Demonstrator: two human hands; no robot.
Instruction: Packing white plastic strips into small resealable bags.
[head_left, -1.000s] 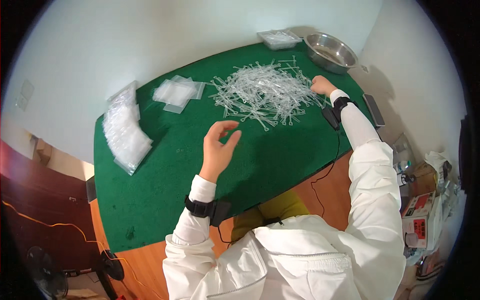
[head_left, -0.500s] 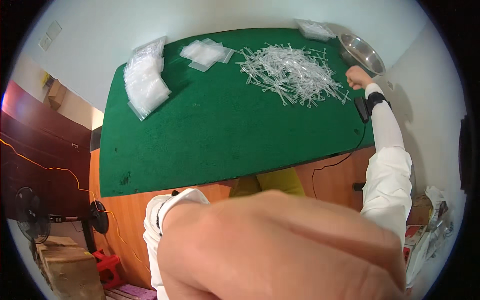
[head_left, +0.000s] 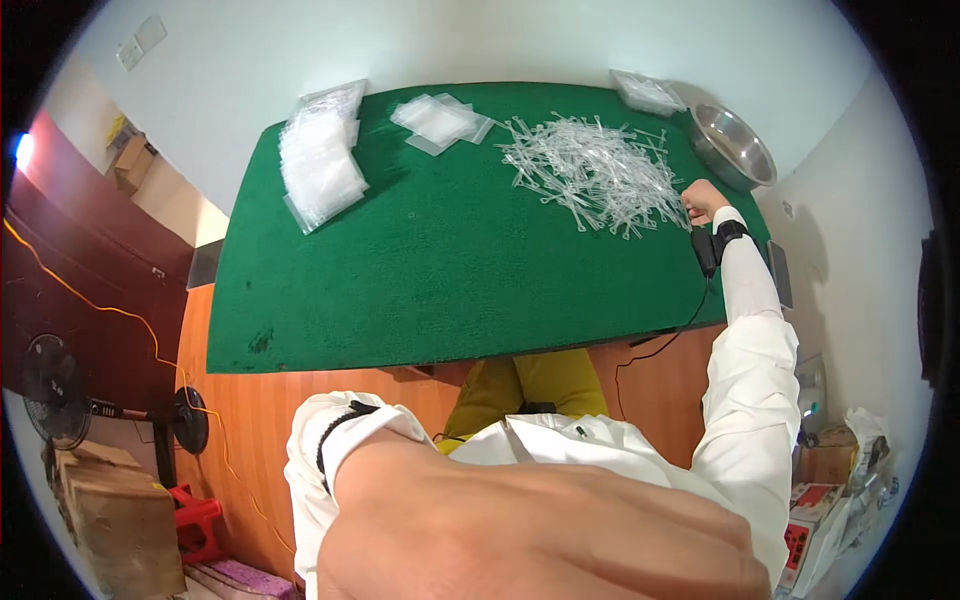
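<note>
My right hand (head_left: 705, 203) is closed at the right edge of a loose pile of small clear plastic sticks with rounded ends (head_left: 590, 170). Its curled fingers hide whatever may be in them. Very close and large at the bottom of the picture is my left hand (head_left: 540, 530), back side up, well short of the table. The fingers of that hand run off the lower edge, so their grip is hidden. A fanned stack of clear plastic bags (head_left: 322, 165) lies at the far left of the green table (head_left: 440, 270). Several more clear bags (head_left: 440, 122) lie between stack and pile.
A steel bowl (head_left: 735, 145) stands at the far right corner, beside a packet of clear plastic (head_left: 648, 92). A black device (head_left: 705, 252) with a cable sits near my right wrist. On the left are a fan (head_left: 55, 390) and cardboard boxes (head_left: 120, 510).
My right hand has moved from beside the bowl nearer to me, against the pile's right edge. My left hand sits lower in the picture, and the whole view has shifted slightly.
</note>
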